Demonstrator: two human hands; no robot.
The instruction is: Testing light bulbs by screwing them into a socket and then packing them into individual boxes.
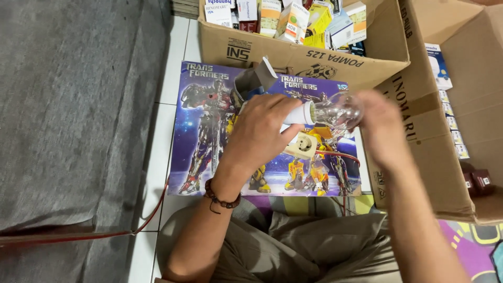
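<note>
Bulb (338, 111), clear glass, looks light and fragile: the right hand (381, 126) cups its globe, the left hand (262, 131) is closed round the white socket (299, 113).

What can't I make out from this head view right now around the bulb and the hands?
- Right hand: motion-blurred; its grip on the clear bulb is unclear.
- White bulb holder: mostly covered by the left hand.
- Cream socket: partly hidden under the left hand.
- Small open box: its inside is not visible.
- Right cardboard box: cut off by the frame edge.
</note>
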